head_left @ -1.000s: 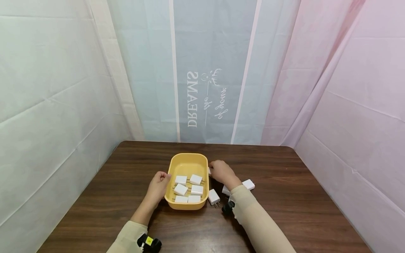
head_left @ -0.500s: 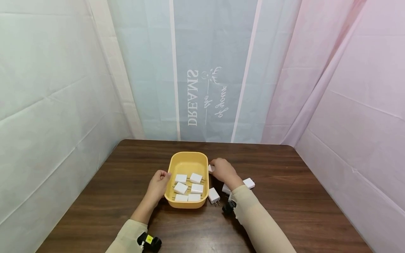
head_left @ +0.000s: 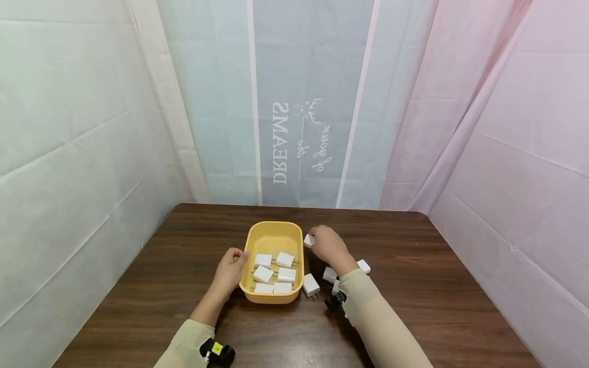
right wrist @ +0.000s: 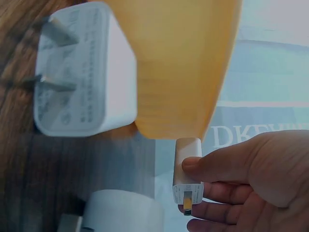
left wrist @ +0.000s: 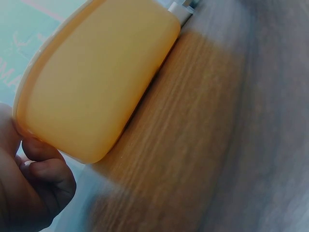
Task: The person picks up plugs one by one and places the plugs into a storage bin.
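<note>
A yellow plastic bin [head_left: 271, 298] stands on the table with several white plug chargers [head_left: 263, 274] lying inside. My left hand [head_left: 230, 271] is at its left side, thumb and curled fingers gripping the rim; the left wrist view shows the fingers [left wrist: 50, 169] against the bin wall [left wrist: 96, 72]. Just beyond the bin's right side, my right hand [head_left: 329, 246] pinches one white charger [head_left: 309, 240] between thumb and fingers. In the right wrist view this charger [right wrist: 187, 166] has its metal prongs facing the camera.
On the table right of the bin lie more chargers: one close to the bin [head_left: 311, 285], another by the right wrist [head_left: 330, 274], one farther right [head_left: 364, 266]. Part of them is hidden by the right sleeve [head_left: 368, 301]. Fabric curtains [head_left: 313, 102] hang behind the wooden table [head_left: 414, 266].
My right hand has lifted slightly and shifted right and away with the charger, which shows more now. The left hand and the bin have stayed put.
</note>
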A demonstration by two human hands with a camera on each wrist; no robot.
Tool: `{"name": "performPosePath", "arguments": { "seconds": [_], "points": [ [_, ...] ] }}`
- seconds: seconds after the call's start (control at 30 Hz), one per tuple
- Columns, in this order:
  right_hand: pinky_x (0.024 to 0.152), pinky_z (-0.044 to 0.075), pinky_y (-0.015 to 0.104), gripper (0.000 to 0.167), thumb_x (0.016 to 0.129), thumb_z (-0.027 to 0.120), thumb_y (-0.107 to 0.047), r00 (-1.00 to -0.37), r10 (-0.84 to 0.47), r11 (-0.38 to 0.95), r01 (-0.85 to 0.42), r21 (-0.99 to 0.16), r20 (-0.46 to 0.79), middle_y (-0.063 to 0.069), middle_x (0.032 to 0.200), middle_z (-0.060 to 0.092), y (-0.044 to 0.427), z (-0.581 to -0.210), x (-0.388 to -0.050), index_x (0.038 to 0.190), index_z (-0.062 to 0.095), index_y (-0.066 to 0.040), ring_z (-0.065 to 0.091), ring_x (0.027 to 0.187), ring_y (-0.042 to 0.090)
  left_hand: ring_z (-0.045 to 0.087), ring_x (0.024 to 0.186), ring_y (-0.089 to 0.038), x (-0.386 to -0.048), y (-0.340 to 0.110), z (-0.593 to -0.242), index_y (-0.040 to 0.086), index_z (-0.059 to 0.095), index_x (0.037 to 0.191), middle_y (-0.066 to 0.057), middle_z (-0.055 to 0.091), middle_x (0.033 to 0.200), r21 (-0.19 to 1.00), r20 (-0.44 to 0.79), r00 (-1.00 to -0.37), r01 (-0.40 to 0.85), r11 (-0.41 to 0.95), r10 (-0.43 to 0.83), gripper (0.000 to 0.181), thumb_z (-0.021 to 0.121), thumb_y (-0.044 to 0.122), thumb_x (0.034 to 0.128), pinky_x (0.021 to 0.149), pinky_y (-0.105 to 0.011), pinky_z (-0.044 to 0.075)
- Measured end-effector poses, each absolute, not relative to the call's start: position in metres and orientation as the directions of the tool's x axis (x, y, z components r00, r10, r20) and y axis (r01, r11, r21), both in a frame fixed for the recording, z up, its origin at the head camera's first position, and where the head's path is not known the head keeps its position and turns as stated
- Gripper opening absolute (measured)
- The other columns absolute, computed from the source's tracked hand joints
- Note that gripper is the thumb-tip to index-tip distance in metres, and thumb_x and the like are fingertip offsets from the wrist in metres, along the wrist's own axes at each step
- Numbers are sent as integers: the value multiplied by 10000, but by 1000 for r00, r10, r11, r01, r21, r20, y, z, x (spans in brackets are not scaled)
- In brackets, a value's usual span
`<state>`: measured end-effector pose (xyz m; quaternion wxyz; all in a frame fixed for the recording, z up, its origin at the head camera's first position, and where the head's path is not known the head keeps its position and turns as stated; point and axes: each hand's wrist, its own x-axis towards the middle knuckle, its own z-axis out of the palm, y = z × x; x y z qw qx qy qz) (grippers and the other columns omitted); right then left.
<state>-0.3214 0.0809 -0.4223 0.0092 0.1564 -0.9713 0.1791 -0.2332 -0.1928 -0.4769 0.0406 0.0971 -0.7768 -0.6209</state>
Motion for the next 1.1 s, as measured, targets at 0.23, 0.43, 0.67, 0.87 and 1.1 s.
{"name": "performPosePath", "arguments": {
  "seconds": [0.23,0.43,0.67,0.87,1.1],
  "points": [
    [828,580,434,349,920,719,-50,-952,-287,888,-307,-342,109,130,1208,652,78,-415,-317,1267,698,-80,655,1028,270,519,573,-148,-232,-193,-477,35,523,1132,-81,545,814,971,-63,-979,-105,215,-194,250,521,281,1085,450,-246,428],
    [824,586,419,348,921,709,-37,-948,-287,895,-317,-314,138,125,1201,656,75,-408,-315,1266,698,-81,659,1018,261,527,576,-152,-232,-192,-477,35,526,1133,-83,551,816,972,-61,-979,-103,213,-196,257,524,288,1084,454,-250,435],
    [861,587,427,362,916,717,-27,-946,-286,885,-322,-336,153,119,1220,659,68,-400,-312,1274,694,-68,665,1051,261,533,589,-155,-232,-192,-477,30,527,1132,-84,550,815,971,-55,-979,-99,217,-197,256,527,281,1082,466,-255,447],
    [856,588,433,348,935,728,-73,-950,-278,884,-310,-351,140,114,1221,656,62,-402,-307,1281,693,-76,667,1054,264,542,603,-160,-233,-192,-478,30,528,1131,-90,554,822,970,-60,-978,-104,220,-199,255,529,280,1082,478,-258,459],
    [866,583,430,369,925,731,-67,-934,-311,872,-354,-337,176,115,1237,654,55,-401,-307,1290,691,-89,663,1079,265,541,598,-162,-232,-191,-475,27,527,1132,-93,557,823,972,-57,-979,-98,212,-195,260,527,282,1083,471,-258,453]
  ]
}}
